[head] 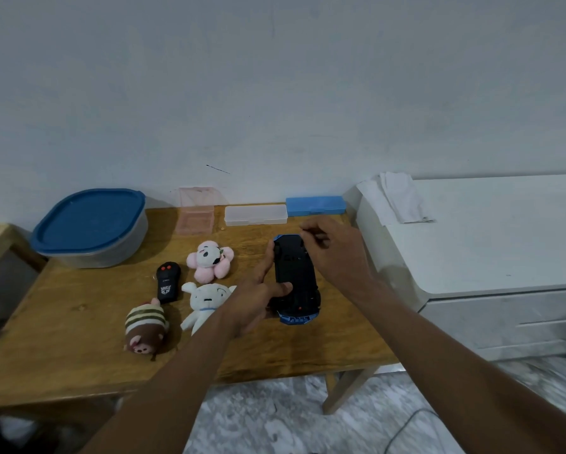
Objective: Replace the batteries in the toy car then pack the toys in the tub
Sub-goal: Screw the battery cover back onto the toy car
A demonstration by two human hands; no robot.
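The blue toy car (296, 276) is turned upside down, its black underside facing me, above the wooden table (78, 348). My left hand (258, 299) grips the car from its left side, thumb pressed on the underside. My right hand (332, 249) hovers over the car's far end with fingers curled, fingertips pinched together at the car's edge; what they pinch is too small to tell. The tub (93, 227), closed with a blue lid, stands at the back left.
A black remote (168, 281), a pink plush (210, 258), a white plush (206, 303) and a striped brown plush (145, 326) lie left of the car. A pink box (196, 213), a clear case (255, 215) and a blue case (315, 204) line the wall. A white cabinet (488, 257) stands right.
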